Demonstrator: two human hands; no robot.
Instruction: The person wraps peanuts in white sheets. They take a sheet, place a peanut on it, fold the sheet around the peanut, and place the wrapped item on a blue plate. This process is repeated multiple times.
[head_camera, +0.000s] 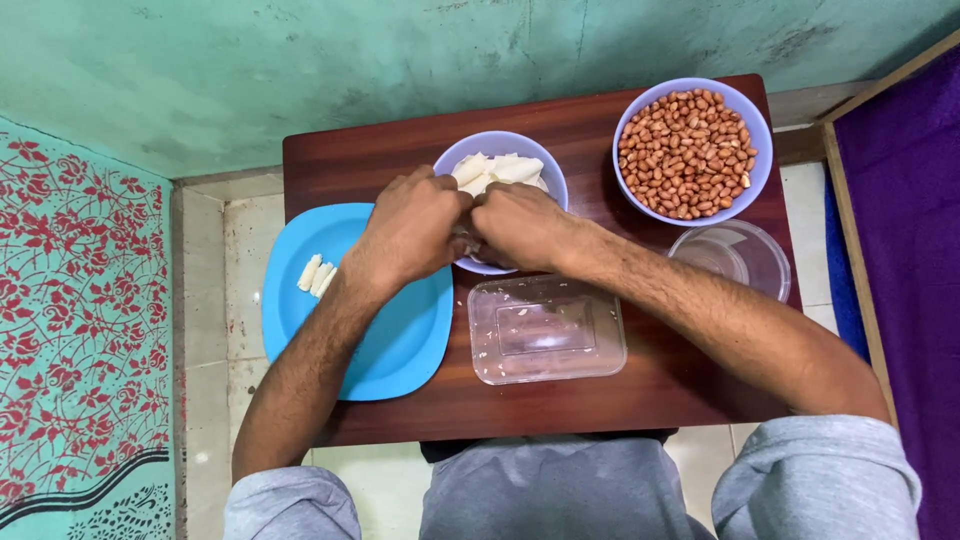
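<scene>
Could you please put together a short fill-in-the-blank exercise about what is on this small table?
1. The round bowl at the far right corner of the wooden table is full of ____.
2. The left hand and right hand meet over the bowl of white pieces, touching ____ other.
3. A few pale pieces lie on the ____ plate.
4. The rectangular clear container sits directly ____ the hands, towards the person.

Missing words: peanuts; each; blue; below

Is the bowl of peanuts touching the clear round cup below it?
Cannot tell. In the head view the peanut bowl rim overlaps the clear cup rim from above, so neither real contact nor a gap shows.
</scene>
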